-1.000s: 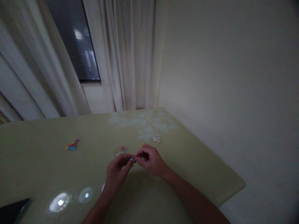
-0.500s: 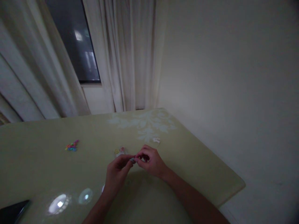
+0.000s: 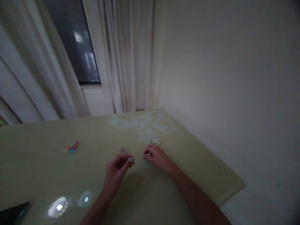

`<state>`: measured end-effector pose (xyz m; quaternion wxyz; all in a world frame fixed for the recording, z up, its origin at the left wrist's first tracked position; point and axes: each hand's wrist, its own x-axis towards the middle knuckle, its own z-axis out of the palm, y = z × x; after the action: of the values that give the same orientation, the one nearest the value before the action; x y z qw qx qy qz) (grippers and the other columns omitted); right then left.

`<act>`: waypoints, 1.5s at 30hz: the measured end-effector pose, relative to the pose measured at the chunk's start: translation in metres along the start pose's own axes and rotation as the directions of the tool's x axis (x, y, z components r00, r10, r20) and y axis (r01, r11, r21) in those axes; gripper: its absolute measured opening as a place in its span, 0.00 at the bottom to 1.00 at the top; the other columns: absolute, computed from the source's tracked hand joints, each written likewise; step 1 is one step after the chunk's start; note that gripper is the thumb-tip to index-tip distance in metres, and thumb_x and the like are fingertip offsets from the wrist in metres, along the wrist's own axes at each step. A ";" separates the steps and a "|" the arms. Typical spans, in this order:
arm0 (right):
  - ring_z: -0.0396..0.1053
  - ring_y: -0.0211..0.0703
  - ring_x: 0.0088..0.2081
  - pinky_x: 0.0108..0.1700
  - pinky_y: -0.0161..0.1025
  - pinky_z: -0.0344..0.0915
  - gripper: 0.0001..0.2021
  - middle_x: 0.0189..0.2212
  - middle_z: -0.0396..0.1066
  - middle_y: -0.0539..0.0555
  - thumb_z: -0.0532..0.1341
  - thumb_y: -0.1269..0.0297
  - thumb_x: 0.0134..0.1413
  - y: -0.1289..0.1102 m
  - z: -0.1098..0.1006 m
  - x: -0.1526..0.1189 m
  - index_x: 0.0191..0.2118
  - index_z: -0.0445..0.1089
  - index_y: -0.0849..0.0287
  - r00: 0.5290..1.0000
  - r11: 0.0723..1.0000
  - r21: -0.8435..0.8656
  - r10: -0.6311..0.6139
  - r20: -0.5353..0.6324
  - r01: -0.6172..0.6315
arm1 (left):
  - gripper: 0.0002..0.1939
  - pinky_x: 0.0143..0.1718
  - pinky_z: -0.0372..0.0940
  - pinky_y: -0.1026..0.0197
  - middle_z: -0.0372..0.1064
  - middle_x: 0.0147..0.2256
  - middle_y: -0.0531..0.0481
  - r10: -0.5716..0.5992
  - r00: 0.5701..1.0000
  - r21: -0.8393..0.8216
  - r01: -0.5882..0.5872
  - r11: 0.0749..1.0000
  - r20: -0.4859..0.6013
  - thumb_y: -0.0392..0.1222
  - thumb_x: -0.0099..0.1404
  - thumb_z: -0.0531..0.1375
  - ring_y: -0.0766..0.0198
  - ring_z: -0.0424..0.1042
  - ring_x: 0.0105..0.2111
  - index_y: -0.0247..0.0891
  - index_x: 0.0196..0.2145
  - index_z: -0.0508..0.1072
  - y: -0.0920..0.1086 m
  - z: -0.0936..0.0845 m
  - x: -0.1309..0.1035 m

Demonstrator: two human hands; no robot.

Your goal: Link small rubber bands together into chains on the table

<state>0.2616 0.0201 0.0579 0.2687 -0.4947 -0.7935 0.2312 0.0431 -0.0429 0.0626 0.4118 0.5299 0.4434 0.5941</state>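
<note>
My left hand (image 3: 116, 172) is closed, pinching a small striped white-and-dark thing (image 3: 131, 159) between thumb and fingertips; it looks like a bundle of thin bands, too small to make out fully. My right hand (image 3: 157, 157) hovers to the right of it, thumb and fingers apart and nothing visible between them. Just below its fingertips lies a little group of pale green rings (image 3: 145, 164). Beyond my left hand sit small yellow rings (image 3: 117, 152) and pink rings (image 3: 123, 150). White small pieces (image 3: 156, 141) lie past my right hand.
A pile of bright multicoloured small pieces (image 3: 72, 147) is on the left of the greenish table (image 3: 93, 134). A dark flat device (image 3: 14, 212) lies at the near left corner. The wall (image 3: 222, 93) runs along the table's right side, and curtains (image 3: 126, 62) hang behind.
My right hand has drawn away from the left to the right, its fingers parting. The pale green rings now show beneath it. My left hand keeps its hold.
</note>
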 end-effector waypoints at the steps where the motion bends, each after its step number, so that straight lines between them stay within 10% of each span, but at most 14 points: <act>1: 0.66 0.37 0.32 0.37 0.34 0.60 0.04 0.36 0.71 0.52 0.71 0.69 0.56 0.004 0.001 0.000 0.38 0.79 0.60 0.999 1.000 -0.015 0.005 0.051 -0.004 | 0.14 0.31 0.76 0.62 0.81 0.28 0.48 0.003 1.000 0.001 -0.003 1.000 0.003 0.51 0.57 0.72 0.60 0.80 0.28 0.38 0.33 0.81 0.000 0.000 0.000; 8: 0.71 0.38 0.34 0.39 0.33 0.64 0.05 0.34 0.74 0.52 0.70 0.73 0.55 0.012 0.001 -0.001 0.38 0.82 0.58 0.979 0.998 0.069 -0.026 0.201 0.013 | 0.18 0.34 0.77 0.59 0.84 0.34 0.42 -0.071 0.996 -0.068 0.074 0.995 0.049 0.55 0.58 0.72 0.55 0.83 0.35 0.38 0.32 0.76 0.003 0.005 0.002; 22: 0.67 0.40 0.32 0.34 0.34 0.58 0.03 0.32 0.74 0.53 0.66 0.73 0.53 0.001 -0.001 -0.009 0.34 0.77 0.60 0.980 0.993 -0.113 -0.012 0.200 0.035 | 0.18 0.31 0.74 0.61 0.83 0.35 0.43 -0.066 0.997 -0.050 0.068 0.996 0.044 0.55 0.59 0.71 0.60 0.81 0.29 0.39 0.32 0.74 -0.002 0.002 0.003; 29: 0.68 0.37 0.32 0.34 0.32 0.60 0.04 0.30 0.72 0.50 0.65 0.75 0.55 0.005 0.001 -0.003 0.36 0.77 0.62 0.983 0.992 0.127 -0.010 0.186 -0.014 | 0.17 0.32 0.75 0.62 0.83 0.35 0.44 -0.058 0.998 -0.075 0.061 0.995 0.038 0.54 0.59 0.71 0.62 0.79 0.29 0.39 0.33 0.74 0.000 0.003 0.002; 45: 0.70 0.37 0.32 0.35 0.31 0.62 0.05 0.31 0.76 0.51 0.67 0.75 0.53 0.004 0.008 -0.002 0.36 0.80 0.61 0.972 0.997 0.061 0.029 0.234 -0.045 | 0.14 0.31 0.73 0.64 0.82 0.34 0.46 -0.072 0.996 -0.081 0.075 0.994 0.044 0.51 0.59 0.70 0.63 0.78 0.30 0.38 0.32 0.76 0.000 0.005 0.003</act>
<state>0.2593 0.0193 0.0493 0.1856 -0.4699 -0.8020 0.3186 0.0482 -0.0394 0.0638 0.4639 0.5078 0.4293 0.5854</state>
